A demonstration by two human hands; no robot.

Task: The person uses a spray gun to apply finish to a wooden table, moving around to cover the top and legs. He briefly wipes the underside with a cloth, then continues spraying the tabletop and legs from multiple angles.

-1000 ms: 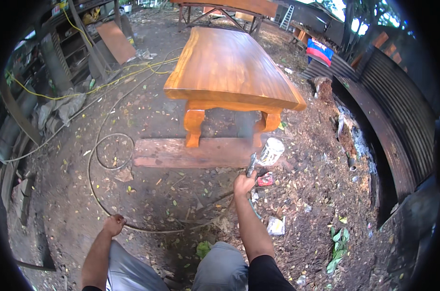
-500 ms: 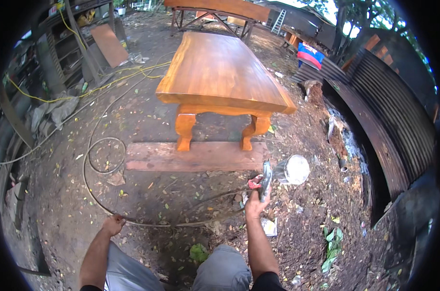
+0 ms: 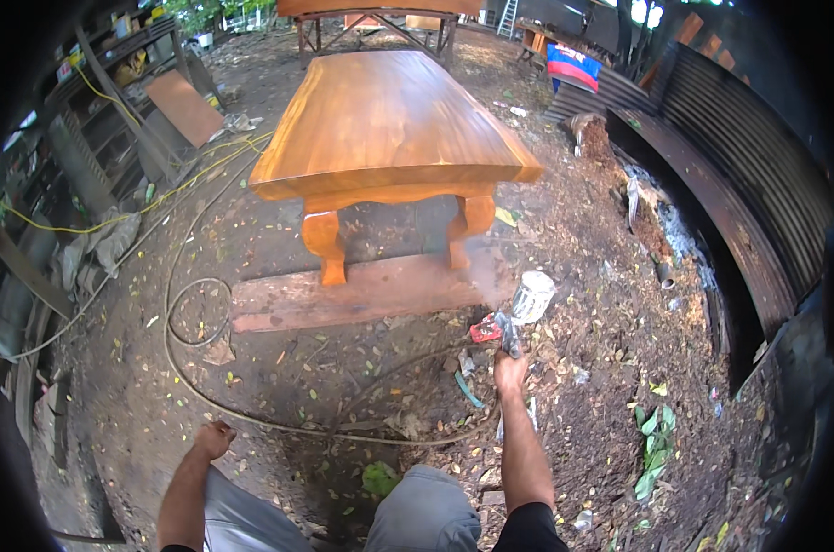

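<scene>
My right hand (image 3: 511, 370) grips a dark metal spray gun (image 3: 507, 333), which has a clear, white-smeared cup (image 3: 533, 296) on it. A pale mist hangs in front of the gun, near the foot of a glossy orange-brown wooden table (image 3: 394, 120). A thin air hose (image 3: 279, 428) sweeps along the ground and up toward my right hand. My left hand (image 3: 216, 439), fingers curled and seemingly holding nothing, hovers just below the hose, apart from it. The table's carved legs stand on a reddish plank (image 3: 380, 294).
A loop of hose (image 3: 199, 313) lies on the leaf-strewn dirt. A red packet (image 3: 484, 328) is beside the gun. Yellow cord (image 3: 196, 170) runs by the cluttered shelves at left. Corrugated metal sheets (image 3: 730, 138) stand at right, with ash alongside.
My left hand has let go of the hose. The spray gun has swung around, its cup turned up and leftward, and mist now shows. The view has shifted, putting the table further left.
</scene>
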